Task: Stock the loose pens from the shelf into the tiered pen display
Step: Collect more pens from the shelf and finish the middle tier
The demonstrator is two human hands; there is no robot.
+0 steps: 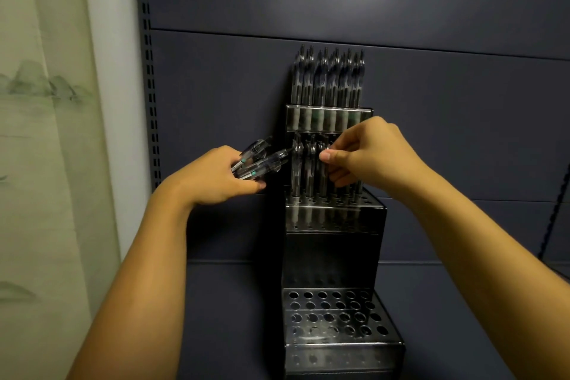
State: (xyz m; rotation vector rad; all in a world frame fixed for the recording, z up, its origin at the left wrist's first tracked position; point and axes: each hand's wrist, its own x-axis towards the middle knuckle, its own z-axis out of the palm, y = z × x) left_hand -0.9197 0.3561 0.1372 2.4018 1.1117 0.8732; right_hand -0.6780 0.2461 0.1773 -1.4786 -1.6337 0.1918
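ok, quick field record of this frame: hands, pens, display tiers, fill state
left hand: grips a bundle of loose pens, tips pointing toward the display
right hand: pinches a pen in the middle tier, thumb and fingers at its upper end
display: dark tiered pen display with perforated metal tops, against the shelf back panel
top tier: packed with upright pens
middle tier: partly filled, several pens upright
bottom tier: holes empty
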